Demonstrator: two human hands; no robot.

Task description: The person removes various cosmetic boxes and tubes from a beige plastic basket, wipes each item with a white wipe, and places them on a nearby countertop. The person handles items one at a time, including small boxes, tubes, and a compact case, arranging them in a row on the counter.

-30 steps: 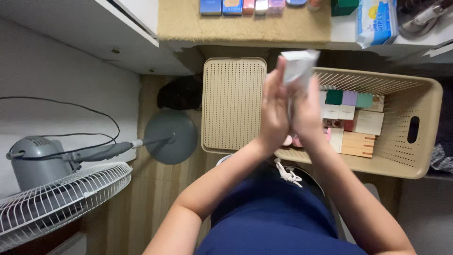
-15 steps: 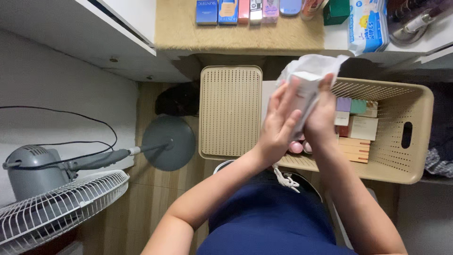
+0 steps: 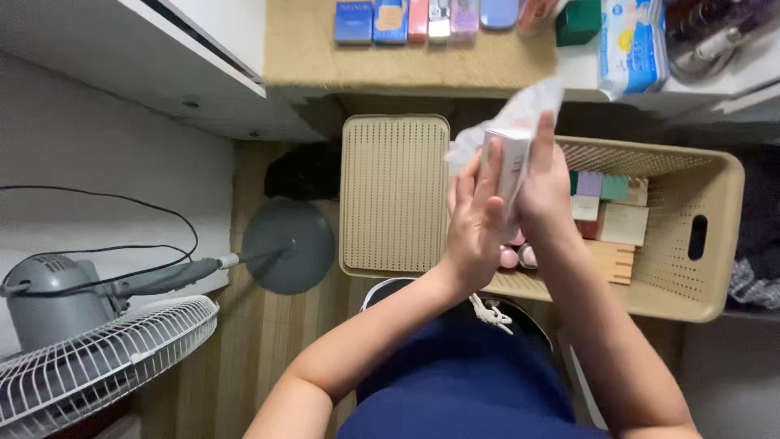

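A small white box [image 3: 510, 158] stands upright between my two hands, above the beige perforated basket [image 3: 705, 289]. My left hand [image 3: 475, 223] presses flat against its left side. My right hand [image 3: 543, 189] grips its right side, fingers reaching up. A white tissue [image 3: 520, 110] sticks out behind the box's top. Several small boxes [image 3: 613, 215] in purple, green, beige and wood tones lie inside the basket below my right hand.
The basket's beige lid [image 3: 394, 195] lies to its left. A grey fan [image 3: 89, 349] with a round base [image 3: 288, 244] stands at left on the wooden floor. A shelf [image 3: 406, 57] above carries small coloured items [image 3: 390, 20] and a wipes pack [image 3: 630, 41].
Both hands with the white box have shifted slightly right and up over the basket. The tissue now shows more behind the box.
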